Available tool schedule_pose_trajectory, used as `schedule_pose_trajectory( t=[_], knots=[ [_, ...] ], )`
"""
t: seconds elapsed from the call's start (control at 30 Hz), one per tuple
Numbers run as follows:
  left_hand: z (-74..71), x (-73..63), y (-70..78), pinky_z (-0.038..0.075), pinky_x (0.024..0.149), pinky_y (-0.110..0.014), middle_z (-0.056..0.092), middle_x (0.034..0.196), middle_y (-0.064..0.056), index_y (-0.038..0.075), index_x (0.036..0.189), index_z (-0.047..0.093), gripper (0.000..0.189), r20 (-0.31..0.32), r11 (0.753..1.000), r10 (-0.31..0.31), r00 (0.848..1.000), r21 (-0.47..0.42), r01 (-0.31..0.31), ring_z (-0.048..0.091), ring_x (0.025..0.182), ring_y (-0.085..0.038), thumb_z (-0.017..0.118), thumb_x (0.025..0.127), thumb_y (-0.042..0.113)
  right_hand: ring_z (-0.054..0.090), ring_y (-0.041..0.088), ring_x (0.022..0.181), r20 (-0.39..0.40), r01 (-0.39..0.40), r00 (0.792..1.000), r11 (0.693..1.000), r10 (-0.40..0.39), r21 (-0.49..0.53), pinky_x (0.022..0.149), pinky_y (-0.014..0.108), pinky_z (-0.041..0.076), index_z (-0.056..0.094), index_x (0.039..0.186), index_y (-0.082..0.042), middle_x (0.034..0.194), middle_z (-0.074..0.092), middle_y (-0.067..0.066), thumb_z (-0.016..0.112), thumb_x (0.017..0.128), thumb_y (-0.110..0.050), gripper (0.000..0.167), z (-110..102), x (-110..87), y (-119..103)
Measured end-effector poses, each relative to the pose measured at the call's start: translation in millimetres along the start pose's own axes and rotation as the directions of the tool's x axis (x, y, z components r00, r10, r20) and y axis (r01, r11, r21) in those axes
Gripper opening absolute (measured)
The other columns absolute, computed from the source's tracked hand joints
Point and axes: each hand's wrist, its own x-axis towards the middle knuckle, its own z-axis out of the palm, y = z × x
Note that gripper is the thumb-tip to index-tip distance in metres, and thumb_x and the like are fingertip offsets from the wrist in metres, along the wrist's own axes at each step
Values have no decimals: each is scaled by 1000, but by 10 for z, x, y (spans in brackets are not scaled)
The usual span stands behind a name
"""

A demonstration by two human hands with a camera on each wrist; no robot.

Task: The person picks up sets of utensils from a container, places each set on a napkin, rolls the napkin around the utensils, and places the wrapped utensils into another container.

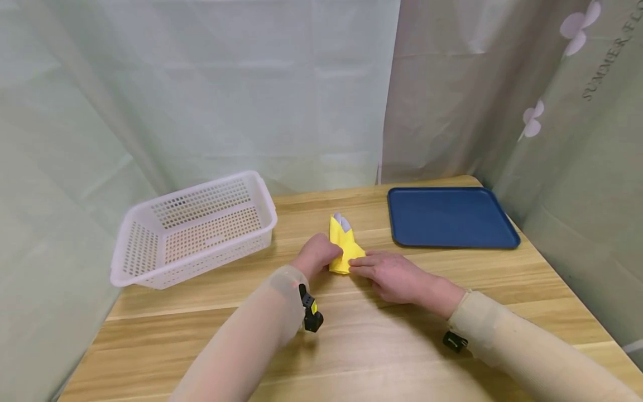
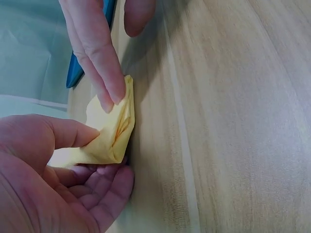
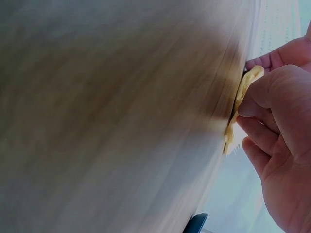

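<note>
A folded yellow cloth (image 1: 343, 241) lies on the table between my hands, its layered fold showing at the near edge in the left wrist view. Pale lilac tips (image 1: 343, 222) stick out of its far end. On the left side, my left hand (image 1: 317, 254) pinches the cloth, thumb on top and the other fingers curled under the edge. My right hand (image 1: 392, 273) comes from the right, its straight fingertips resting on the cloth's right part while the thumb stays apart from it. The right wrist view shows the yellow cloth (image 3: 249, 87) edge-on, partly covered by the right hand.
A white perforated basket (image 1: 196, 262) stands on the left of the wooden table (image 1: 341, 346). The flat blue tray (image 1: 452, 218) lies at the back right. Pale curtains (image 1: 241, 95) hang behind the table and at both sides.
</note>
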Motion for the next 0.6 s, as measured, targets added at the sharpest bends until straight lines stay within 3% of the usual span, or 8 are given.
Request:
schedule_pose_trajectory(
  t=[0.1,0.2,0.4,0.6],
  knots=[
    [-123,-451,204,53,62,-30,66,99,-15,-7,121,64,31,-18,999,4,1000,-40,-4,65,76,-28,70,97,13,64,32,139,-3,1,1000,1000,-1,4,120,50,46,70,146,-3,149,69,11,69,98,3,49,11,12,-2],
    [-154,-659,271,54,64,-29,64,98,-13,-7,119,63,29,-43,995,25,999,-95,-29,63,76,-25,69,98,14,65,31,139,-15,10,1000,1000,-10,4,120,50,46,70,146,-3,149,69,11,69,97,3,49,15,14,-4],
    [-123,-600,213,59,78,-32,64,108,-14,-8,125,60,36,-28,975,11,1000,-222,-17,64,85,-24,71,99,14,65,31,138,-25,13,1000,1000,-13,-9,120,49,47,70,146,-3,148,69,11,70,95,3,50,3,8,-14],
    [-110,-566,199,59,77,-32,65,113,-15,-10,131,59,38,-6,952,-28,1000,-304,25,65,88,-24,70,102,12,65,32,138,-16,-1,1000,1000,1,0,119,49,48,70,146,-4,149,69,11,69,95,4,52,-7,-9,-22]
  ],
)
